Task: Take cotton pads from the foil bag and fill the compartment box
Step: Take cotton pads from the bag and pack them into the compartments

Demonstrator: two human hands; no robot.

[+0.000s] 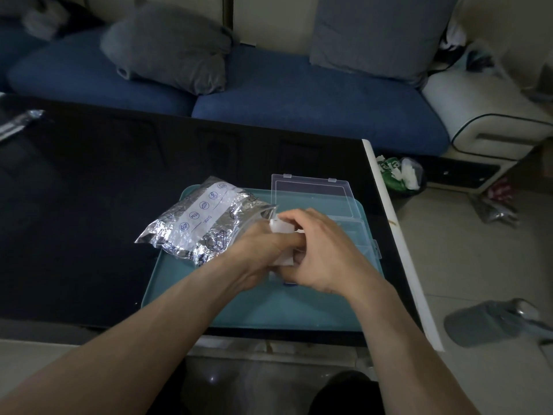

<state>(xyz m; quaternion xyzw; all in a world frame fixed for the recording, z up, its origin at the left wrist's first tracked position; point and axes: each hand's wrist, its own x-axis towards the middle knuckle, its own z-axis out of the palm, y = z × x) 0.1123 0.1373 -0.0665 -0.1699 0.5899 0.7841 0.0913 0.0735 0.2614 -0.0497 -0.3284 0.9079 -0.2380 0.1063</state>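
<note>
With both hands (299,253) pinching one cotton pad stack (281,229), I could spill pads short of the compartment box (356,232).

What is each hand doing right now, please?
Left hand: curled round white cotton pads.
Right hand: curled over the same pads, gripping them from the other side.

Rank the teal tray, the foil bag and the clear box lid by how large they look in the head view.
1. teal tray
2. foil bag
3. clear box lid, though it lies farther from the camera, so bag versus lid is unsure.
</note>
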